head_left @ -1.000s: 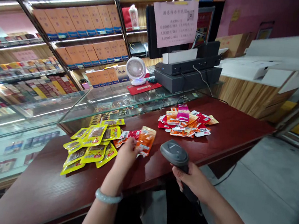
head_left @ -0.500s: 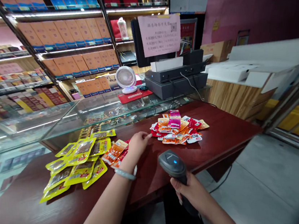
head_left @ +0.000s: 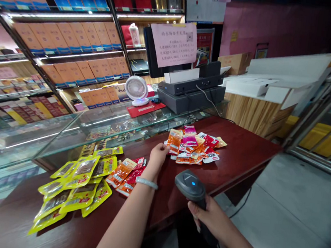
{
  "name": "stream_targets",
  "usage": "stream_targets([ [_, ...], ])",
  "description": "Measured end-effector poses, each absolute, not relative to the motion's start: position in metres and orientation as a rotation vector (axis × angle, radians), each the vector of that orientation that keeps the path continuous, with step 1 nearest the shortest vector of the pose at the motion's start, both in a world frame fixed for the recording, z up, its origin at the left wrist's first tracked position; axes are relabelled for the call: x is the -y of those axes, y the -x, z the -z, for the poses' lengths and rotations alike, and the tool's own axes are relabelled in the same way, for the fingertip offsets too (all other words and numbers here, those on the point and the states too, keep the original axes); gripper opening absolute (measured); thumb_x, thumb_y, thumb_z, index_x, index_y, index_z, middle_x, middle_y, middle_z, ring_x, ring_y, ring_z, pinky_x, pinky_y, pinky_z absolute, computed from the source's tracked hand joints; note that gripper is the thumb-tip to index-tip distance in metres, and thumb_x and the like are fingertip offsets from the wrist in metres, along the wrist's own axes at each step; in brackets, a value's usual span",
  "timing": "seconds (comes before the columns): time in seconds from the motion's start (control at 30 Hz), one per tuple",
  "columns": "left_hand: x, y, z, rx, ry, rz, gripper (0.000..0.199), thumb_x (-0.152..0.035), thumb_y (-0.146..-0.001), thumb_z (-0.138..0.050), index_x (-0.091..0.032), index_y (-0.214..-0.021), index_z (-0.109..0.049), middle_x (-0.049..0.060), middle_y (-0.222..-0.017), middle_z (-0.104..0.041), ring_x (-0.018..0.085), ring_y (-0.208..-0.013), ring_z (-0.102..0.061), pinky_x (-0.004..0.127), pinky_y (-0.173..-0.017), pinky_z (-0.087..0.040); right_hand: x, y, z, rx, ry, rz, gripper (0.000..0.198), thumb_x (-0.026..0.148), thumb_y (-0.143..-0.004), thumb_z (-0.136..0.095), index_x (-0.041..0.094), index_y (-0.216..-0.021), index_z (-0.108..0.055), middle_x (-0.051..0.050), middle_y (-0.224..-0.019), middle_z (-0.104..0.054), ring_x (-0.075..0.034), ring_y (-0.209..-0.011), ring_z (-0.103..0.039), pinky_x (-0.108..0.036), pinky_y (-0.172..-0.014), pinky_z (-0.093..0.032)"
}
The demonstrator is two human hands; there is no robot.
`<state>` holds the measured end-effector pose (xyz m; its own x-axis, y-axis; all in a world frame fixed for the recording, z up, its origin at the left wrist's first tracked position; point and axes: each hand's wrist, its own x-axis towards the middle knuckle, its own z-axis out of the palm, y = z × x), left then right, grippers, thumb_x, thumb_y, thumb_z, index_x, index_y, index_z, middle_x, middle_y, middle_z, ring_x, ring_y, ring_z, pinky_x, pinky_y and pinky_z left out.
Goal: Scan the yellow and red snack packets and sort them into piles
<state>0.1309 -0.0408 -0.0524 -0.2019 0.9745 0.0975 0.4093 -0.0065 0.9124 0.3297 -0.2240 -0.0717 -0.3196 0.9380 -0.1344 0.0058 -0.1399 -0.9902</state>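
My right hand [head_left: 210,214] is wrapped around the handle of a dark barcode scanner [head_left: 191,185], which has a blue light on top. At the left edge of a heap of small snack packets [head_left: 199,154], my left hand [head_left: 158,155] pinches an orange snack packet [head_left: 174,141] that stands tilted up against the heap. The heap mixes orange, red, pink and white packets. Left of my left wrist lies a smaller group of orange and red packets [head_left: 123,173]. Beside these, yellow snack packets [head_left: 79,186] overlap in a larger pile.
The dark red table [head_left: 241,149] borders a glass display counter [head_left: 105,124]. On the counter are a small white fan [head_left: 136,90], a red mat [head_left: 146,109] and a dark cash drawer [head_left: 191,99]. Shelves of boxes rise behind. A metal railing [head_left: 324,155] stands at right.
My left hand has moved slightly right to the heap, and the orange packet at its fingertips has tipped up. The scanner stays about where it was. The view has shifted a little.
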Motion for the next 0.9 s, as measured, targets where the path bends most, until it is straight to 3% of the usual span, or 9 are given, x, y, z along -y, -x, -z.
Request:
stream_targets([
  [0.2, 0.118, -0.097, 0.040, -1.329, -1.181, -1.258, 0.047, -0.055, -0.063, -0.077, -0.020, -0.071, -0.047, -0.003, -0.054, -0.060, 0.008, -0.045, -0.049, 0.017, -0.046, -0.027, 0.231, -0.322, 0.076, 1.366, 1.077, -1.550, 0.052, 0.069, -0.078, -0.064, 0.021, -0.092, -0.051, 0.011, -0.046, -0.045, -0.010, -0.039, -0.041, -0.023, -0.044, -0.036],
  [0.43, 0.190, -0.071, 0.043, -1.294, -1.069, -1.237, 0.050, -0.057, -0.064, -0.078, -0.019, -0.073, -0.046, -0.001, -0.054, -0.064, 0.003, -0.038, -0.036, 0.016, -0.043, -0.020, 0.220, -0.293, 0.047, 1.422, 0.961, -1.581, 0.050, 0.067, -0.078, -0.067, 0.020, -0.087, -0.052, 0.009, -0.049, -0.047, -0.009, -0.040, -0.041, -0.023, -0.044, -0.036],
  [0.53, 0.199, -0.065, 0.043, -1.310, -1.009, -1.221, 0.049, -0.056, -0.066, -0.077, -0.019, -0.072, -0.046, -0.001, -0.055, -0.064, 0.003, -0.038, -0.038, 0.016, -0.043, -0.019, 0.208, -0.281, 0.036, 1.391, 0.956, -1.635, 0.053, 0.068, -0.075, -0.069, 0.020, -0.087, -0.053, 0.009, -0.052, -0.046, -0.009, -0.042, -0.041, -0.023, -0.045, -0.037],
  [0.73, 0.199, -0.039, 0.035, -1.514, -0.932, -1.188, 0.045, -0.058, -0.072, -0.073, -0.019, -0.071, -0.051, -0.002, -0.055, -0.062, 0.007, -0.042, -0.046, 0.018, -0.045, -0.031, 0.176, -0.275, 0.025, 1.471, 1.024, -1.900, 0.055, 0.069, -0.077, -0.067, 0.018, -0.095, -0.059, 0.005, -0.059, -0.053, -0.010, -0.048, -0.045, -0.023, -0.049, -0.041],
  [0.8, 0.195, -0.021, 0.031, -1.662, -0.950, -1.179, 0.045, -0.060, -0.071, -0.073, -0.019, -0.070, -0.055, -0.001, -0.060, -0.063, 0.011, -0.053, -0.055, 0.020, -0.053, -0.043, 0.159, -0.271, 0.016, 1.532, 1.070, -1.908, 0.051, 0.064, -0.071, -0.076, 0.018, -0.091, -0.064, -0.001, -0.073, -0.062, -0.015, -0.065, -0.056, -0.025, -0.063, -0.049],
  [0.9, 0.187, 0.011, 0.027, -1.872, -0.932, -1.047, 0.046, -0.064, -0.069, -0.073, -0.020, -0.070, -0.058, 0.000, -0.067, -0.065, 0.015, -0.065, -0.060, 0.023, -0.062, -0.049, 0.129, -0.260, -0.001, 1.629, 1.039, -2.024, 0.046, 0.058, -0.070, -0.079, 0.021, -0.096, -0.070, -0.003, -0.087, -0.069, -0.023, -0.088, -0.063, -0.028, -0.079, -0.051],
])
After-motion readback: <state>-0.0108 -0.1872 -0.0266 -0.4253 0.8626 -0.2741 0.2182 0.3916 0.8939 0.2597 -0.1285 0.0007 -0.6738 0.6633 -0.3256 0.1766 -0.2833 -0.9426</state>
